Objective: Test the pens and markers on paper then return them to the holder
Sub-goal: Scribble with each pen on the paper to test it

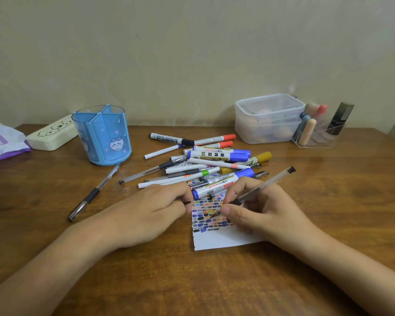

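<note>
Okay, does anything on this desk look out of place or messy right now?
Yes. The blue holder looks empty, while the pens and markers lie in a loose heap beside it, some spilling onto the test paper. One clear pen lies apart, left of the heap, by the holder's base. Nothing looks damaged.

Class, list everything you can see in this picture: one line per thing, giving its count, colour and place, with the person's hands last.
Holder: one, blue, back left of table, no pens in it.
Pile of pens and markers: many, mixed colours, centre.
Loose pen: one, clear with black grip, left of pile.
Paper: one, white with coloured swatches, front centre.
Clear pen: one, tip on paper.
Pencil case: one, cream, back left.
Packet: one, white and purple, far left.
Lidded boxes: two, clear, stacked, back right.
Organiser: one, clear, far right.
Table: one, brown wood.
Left hand: on paper's left edge.
Right hand: holds clear pen.
</note>
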Demonstrator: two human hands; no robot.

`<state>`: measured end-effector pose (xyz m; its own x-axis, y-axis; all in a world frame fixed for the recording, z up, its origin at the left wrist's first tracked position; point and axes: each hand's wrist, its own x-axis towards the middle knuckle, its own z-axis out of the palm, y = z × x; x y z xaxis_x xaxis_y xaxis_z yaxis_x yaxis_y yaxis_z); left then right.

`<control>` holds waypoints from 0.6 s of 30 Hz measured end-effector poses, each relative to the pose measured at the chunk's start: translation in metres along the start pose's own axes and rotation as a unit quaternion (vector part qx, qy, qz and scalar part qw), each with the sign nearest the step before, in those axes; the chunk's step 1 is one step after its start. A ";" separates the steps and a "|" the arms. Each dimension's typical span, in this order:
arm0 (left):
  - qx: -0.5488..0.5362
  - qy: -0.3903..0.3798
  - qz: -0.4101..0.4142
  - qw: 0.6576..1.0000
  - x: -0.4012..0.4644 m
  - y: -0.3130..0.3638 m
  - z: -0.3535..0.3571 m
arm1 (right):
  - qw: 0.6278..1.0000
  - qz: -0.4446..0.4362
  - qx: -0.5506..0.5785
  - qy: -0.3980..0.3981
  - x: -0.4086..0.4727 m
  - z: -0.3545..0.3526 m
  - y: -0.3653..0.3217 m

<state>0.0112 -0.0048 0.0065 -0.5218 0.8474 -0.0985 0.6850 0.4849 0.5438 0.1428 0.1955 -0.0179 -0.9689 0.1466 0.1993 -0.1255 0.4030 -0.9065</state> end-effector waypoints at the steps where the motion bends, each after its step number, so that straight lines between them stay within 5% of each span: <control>1: 0.003 0.008 0.003 1.000 0.000 0.001 0.000 | 1.000 0.002 0.011 0.001 0.001 0.000 -0.001; 18: -0.002 0.072 0.063 0.995 0.002 0.003 0.009 | 0.987 0.036 0.132 0.079 0.003 -0.002 -0.004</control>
<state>0.0170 0.0007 0.0001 -0.4990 0.8619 0.0906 0.7482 0.3757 0.5468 0.1411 0.1963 -0.0126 -0.9345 0.3139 0.1676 -0.1290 0.1401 -0.9817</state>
